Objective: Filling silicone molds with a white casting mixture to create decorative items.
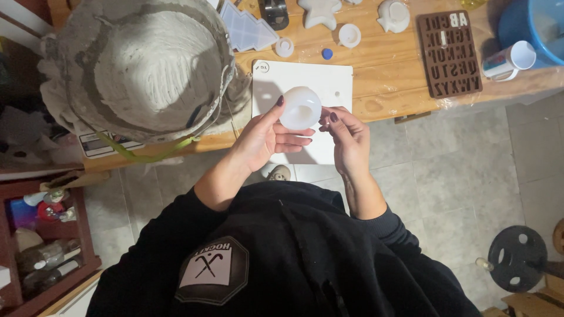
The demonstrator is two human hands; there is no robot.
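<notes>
Black hoodie (282,258) with a grey chest patch fills the bottom of the view, closest to the lens. Above it, both hands meet over the white board (305,82) at the tabletop (382,82) edge. Left hand (264,138) is closed on a round white mould (300,108), thumb up its left side, fingers curled below it. Right hand (349,138) pinches the mould's right rim with its fingertips, dark-painted nails showing. Mould is held in the air just in front of the board, open side toward the camera, inside looks pale and smooth; can't tell whether anything is in it. Left of the board: big plaster-caked bucket (147,67) with white mix inside. Behind the board: clear tree-shaped mould (247,29), small white cup (284,47), blue cap (327,53), round white mould (349,35), white star cast (320,12). Right of the board: brown letter mould (449,53), a white mug (510,60) on its side, blue bucket (534,26) at the corner. Well to the lower right of the board, on the tiled floor: a dark weight plate (518,258). Lower left of the board: red shelf (41,246) with bottles.
</notes>
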